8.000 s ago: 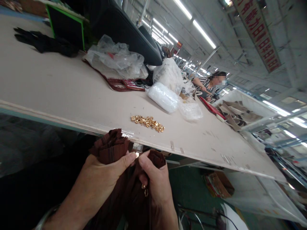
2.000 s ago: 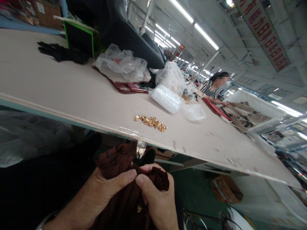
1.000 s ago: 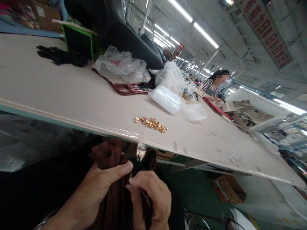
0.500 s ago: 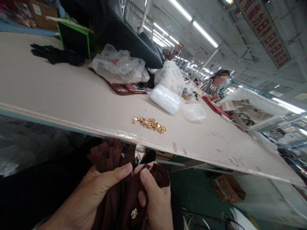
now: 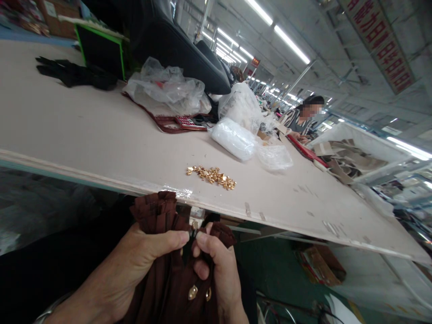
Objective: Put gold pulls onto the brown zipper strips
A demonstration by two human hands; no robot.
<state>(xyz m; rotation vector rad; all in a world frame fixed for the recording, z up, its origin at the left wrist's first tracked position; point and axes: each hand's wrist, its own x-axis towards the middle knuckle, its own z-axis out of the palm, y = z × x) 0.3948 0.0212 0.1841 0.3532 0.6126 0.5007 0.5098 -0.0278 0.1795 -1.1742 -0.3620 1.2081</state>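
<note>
A bundle of dark brown zipper tapes hangs from my left hand, whose thumb presses a tape against the fingers. Across a small gap, my right hand is closed too, pinching tape between thumb and fingertips, with more brown tape ends bunched behind its fingers. Both thumb tips meet just below a small metal holder fixed at the table edge. Whether a zipper slider sits in the holder is too small to tell. Below my right fingers, a gold zipper slider hangs against the brown tapes.
A small heap of gold zipper sliders lies on the table near its front edge. Behind it are plastic bags, a red calculator and a black bag-like object. A co-worker sits at the far right.
Both hands have risen slightly toward the holder, and the tape bundle on the left now stands higher against the table edge. A second gold piece shows beside my right hand.
</note>
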